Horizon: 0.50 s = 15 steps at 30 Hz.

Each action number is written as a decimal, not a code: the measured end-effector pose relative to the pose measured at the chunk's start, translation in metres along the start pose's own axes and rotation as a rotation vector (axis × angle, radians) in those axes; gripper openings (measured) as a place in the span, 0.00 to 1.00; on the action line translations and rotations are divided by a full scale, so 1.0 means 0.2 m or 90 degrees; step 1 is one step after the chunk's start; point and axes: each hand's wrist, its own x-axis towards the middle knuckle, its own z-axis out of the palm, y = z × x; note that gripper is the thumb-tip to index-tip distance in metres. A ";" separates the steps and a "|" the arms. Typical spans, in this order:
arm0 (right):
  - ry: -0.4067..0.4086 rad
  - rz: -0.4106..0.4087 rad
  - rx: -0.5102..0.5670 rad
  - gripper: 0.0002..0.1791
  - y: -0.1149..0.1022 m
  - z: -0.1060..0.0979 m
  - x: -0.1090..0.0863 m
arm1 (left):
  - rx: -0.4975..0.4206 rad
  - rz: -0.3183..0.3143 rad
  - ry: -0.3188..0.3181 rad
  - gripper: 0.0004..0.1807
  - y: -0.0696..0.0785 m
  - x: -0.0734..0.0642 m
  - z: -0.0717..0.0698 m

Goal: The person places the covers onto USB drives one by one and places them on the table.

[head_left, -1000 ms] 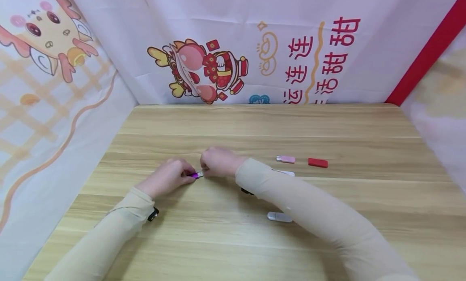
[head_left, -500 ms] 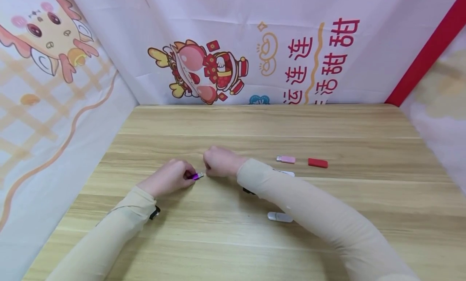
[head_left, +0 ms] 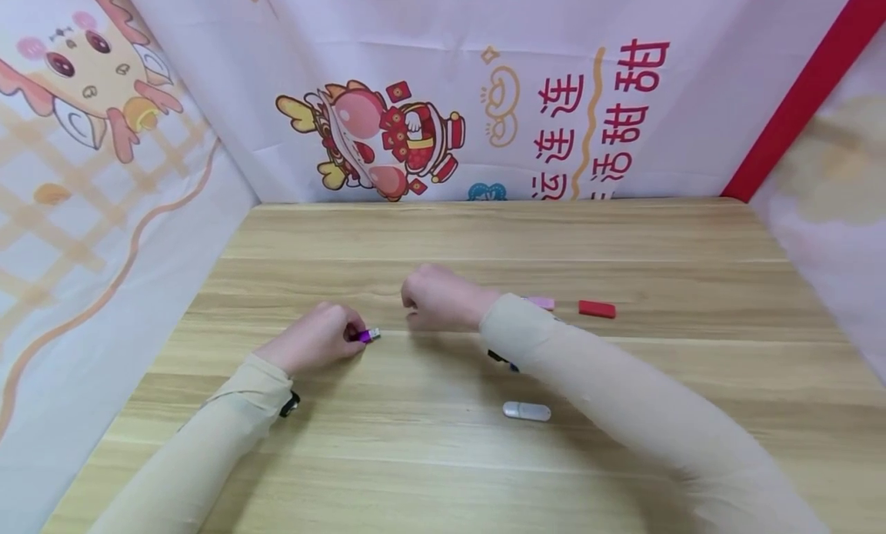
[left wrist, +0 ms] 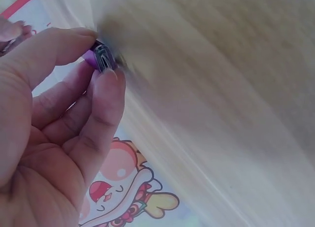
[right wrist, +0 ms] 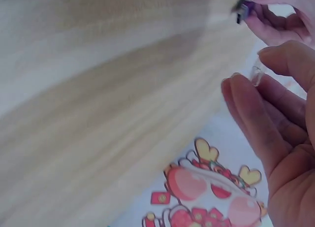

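Between thumb and fingers, my left hand (head_left: 314,335) pinches a purple USB flash drive (head_left: 364,337) low over the wooden table. Its bare metal plug points right, toward the other hand; the drive's far end is hidden in the grip. To the right, my right hand (head_left: 446,297) is apart from the drive, fingers curled. In the right wrist view it pinches a small clear cap (right wrist: 257,75) between thumb and fingertips. The left wrist view shows the flash drive (left wrist: 104,58) end-on, held by thumb and forefinger.
A red flash drive (head_left: 597,309) and a pink one (head_left: 540,303), partly covered by the right sleeve, lie on the table (head_left: 388,457). A whitish capped drive (head_left: 527,412) lies nearer, beside the right forearm. Printed cloth (head_left: 415,26) hangs behind the table's far edge.
My right hand has drawn away to the right from the purple drive's plug, widening the gap. Its sleeve now covers the white drive and part of the pink one. The left hand has barely moved.
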 end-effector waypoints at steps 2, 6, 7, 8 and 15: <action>0.014 0.001 0.005 0.04 0.00 -0.04 -0.05 | 0.007 0.001 0.000 0.04 0.00 0.00 0.00; 0.064 -0.006 0.010 0.06 0.02 -0.10 -0.16 | 0.017 0.011 0.006 0.04 0.04 0.01 -0.01; 0.079 -0.009 0.012 0.06 0.02 -0.11 -0.19 | 0.016 0.017 0.009 0.04 0.05 0.01 -0.01; 0.092 -0.012 0.014 0.05 0.03 -0.12 -0.22 | 0.014 0.024 0.011 0.03 0.06 0.02 -0.02; 0.186 -0.028 0.012 0.04 0.08 -0.17 -0.44 | 0.039 0.080 0.041 0.07 0.22 0.05 -0.06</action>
